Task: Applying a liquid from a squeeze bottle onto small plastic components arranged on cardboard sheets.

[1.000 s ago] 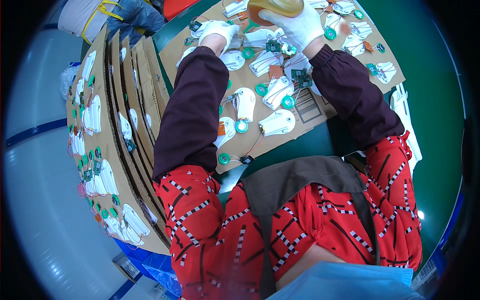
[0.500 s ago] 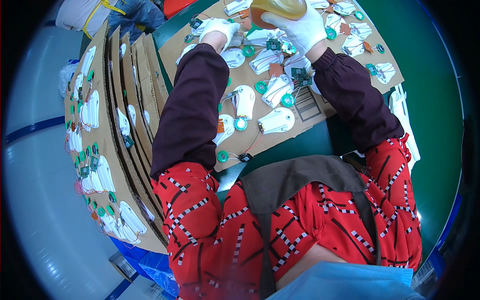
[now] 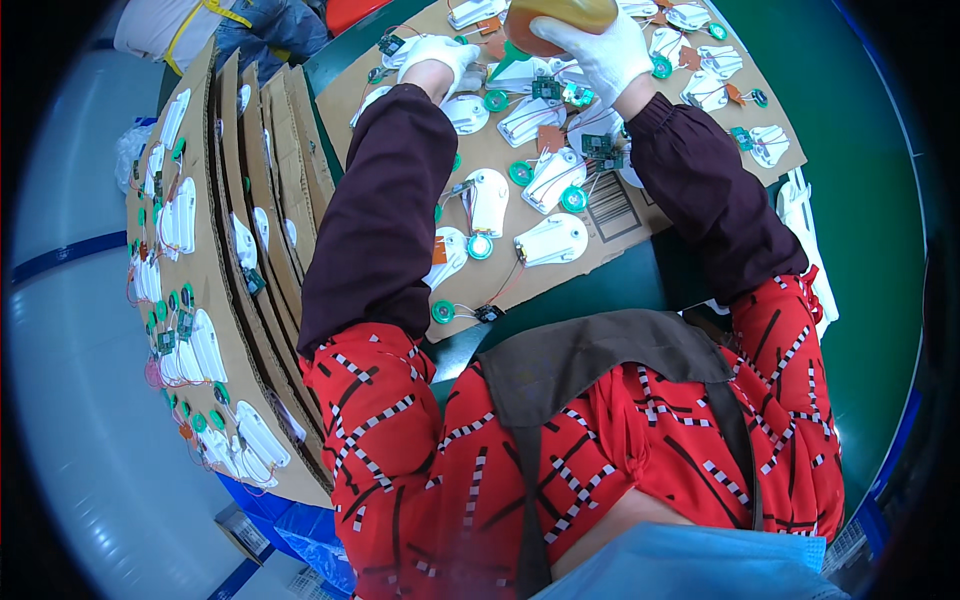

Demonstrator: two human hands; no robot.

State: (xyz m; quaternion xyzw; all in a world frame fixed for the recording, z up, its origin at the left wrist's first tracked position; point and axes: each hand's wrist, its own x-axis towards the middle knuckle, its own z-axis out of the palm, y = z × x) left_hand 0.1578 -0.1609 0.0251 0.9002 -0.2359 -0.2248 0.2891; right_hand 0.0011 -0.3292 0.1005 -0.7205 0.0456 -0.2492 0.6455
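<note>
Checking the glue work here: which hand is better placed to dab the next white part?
Right, probably: the right hand holds the amber bottle, its green nozzle aimed at the white parts. The left hand only steadies them.

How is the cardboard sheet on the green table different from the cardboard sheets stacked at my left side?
The cardboard sheet lies flat on the green table under both hands; the stacked sheets lean on edge, overlapping, untouched. The right hand holds an amber bottle over the flat one, the left hand rests on it. Both carry white shells, green discs and wires.

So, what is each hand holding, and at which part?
The right hand holds an amber squeeze bottle around its body, green nozzle pointing down-left. The left hand rests on the cardboard sheet; whether it holds anything is unclear.
</note>
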